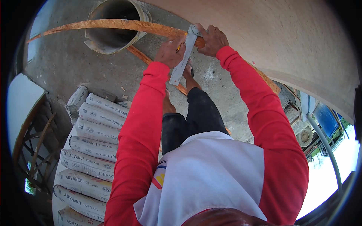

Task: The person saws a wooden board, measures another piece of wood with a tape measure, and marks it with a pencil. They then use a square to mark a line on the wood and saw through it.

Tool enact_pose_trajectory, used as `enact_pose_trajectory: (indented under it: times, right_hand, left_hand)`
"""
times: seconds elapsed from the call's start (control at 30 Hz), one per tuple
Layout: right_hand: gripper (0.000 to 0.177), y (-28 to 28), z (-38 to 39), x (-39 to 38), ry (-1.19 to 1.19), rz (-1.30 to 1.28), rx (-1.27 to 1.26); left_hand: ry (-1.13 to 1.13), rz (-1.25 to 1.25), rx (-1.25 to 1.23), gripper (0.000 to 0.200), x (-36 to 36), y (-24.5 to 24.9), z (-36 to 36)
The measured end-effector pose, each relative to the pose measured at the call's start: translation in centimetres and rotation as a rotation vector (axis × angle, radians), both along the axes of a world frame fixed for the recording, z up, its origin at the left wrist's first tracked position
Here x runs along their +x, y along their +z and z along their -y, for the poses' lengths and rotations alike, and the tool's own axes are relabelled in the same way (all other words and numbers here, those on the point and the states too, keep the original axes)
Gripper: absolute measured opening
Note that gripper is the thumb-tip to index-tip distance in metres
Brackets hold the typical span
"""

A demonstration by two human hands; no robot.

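Note:
A long, thin wooden strip (113, 24) with rough orange-brown faces runs across the top of the view, passing over the mouth of a bucket. A metal try square (181, 64) lies across it near its right end, with the blade pointing back toward my body. My left hand (170, 52) is closed around a yellow pencil (178, 48) beside the blade, resting at the strip. At the end of the strip, my right hand (214, 40) grips the head of the square against the wood. Its fingertips are partly hidden.
A large worn bucket (113, 41) lies open toward me at upper left. Stacked cement bags (90, 156) stand at my left. Another wooden strip (139, 55) is on the concrete floor (226, 101) below. A broad pale panel (294, 41) curves along the upper right.

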State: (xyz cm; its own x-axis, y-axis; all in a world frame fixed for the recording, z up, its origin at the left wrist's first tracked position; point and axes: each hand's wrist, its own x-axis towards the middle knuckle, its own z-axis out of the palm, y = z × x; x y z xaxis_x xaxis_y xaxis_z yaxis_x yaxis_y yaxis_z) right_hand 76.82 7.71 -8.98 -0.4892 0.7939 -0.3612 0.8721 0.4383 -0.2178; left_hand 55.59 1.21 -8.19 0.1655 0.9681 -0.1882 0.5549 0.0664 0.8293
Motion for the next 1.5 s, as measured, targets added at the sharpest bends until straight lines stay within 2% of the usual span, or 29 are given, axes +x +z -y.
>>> enact_pose_trajectory:
  times: [0.07, 0.13, 0.2, 0.3, 0.4, 0.5, 0.6, 0.7, 0.77, 1.0, 1.3, 1.5]
  right_hand:
    - [0.095, 0.0, 0.2, 0.1, 0.013, 0.014, -0.001]
    - [0.094, 0.4, -0.4, 0.0, 0.024, 0.012, 0.004]
    - [0.092, 1.3, -0.4, 0.2, 0.04, 0.004, -0.018]
    - [0.07, 4.6, 0.5, 0.1, 0.073, -0.066, 0.053]
    - [0.038, 4.7, 1.9, 0.2, 0.083, -0.061, 0.235]
    - [0.022, 5.6, 3.0, -1.0, 0.079, -0.032, 0.165]
    - [0.026, 2.7, 3.6, -1.3, 0.138, -0.161, 0.254]
    - [0.028, -0.7, 4.1, -1.8, 0.21, -0.159, 0.416]
    - [0.03, -1.8, 4.3, -2.2, 0.162, -0.107, 0.316]
    - [0.029, -1.5, 4.6, -2.9, 0.131, -0.001, 0.244]
    - [0.03, -1.3, 4.7, -3.0, 0.098, 0.031, 0.238]
    - [0.03, -1.5, 4.6, -3.0, 0.1, 0.04, 0.229]
  left_hand:
    - [0.0, 0.043, 0.029, 0.026, -1.4, 0.6, 2.2]
    - [-0.302, -0.136, -0.374, 0.025, -4.2, 1.0, 5.4]
    - [-0.084, -0.142, -0.269, 0.03, -6.0, 1.0, 10.9]
    - [0.148, -0.025, -0.243, 0.032, -7.7, 2.2, 15.3]
    - [0.166, -0.083, -0.332, 0.031, -8.1, 2.0, 17.5]
    - [0.123, -0.109, -0.372, 0.031, -7.2, 1.1, 17.5]
    - [0.146, -0.041, -0.276, 0.035, -5.6, 1.1, 16.6]
    - [0.145, 0.031, -0.165, 0.036, -4.7, 2.1, 15.5]
    - [0.127, 0.029, -0.083, 0.034, -4.6, 1.8, 15.4]
    - [0.1, 0.011, 0.06, 0.034, -5.3, 1.2, 15.0]
    - [0.115, 0.198, 0.022, 0.037, -5.2, 0.9, 15.0]
    - [0.184, 0.203, 0.025, 0.037, -4.4, -0.1, 14.6]
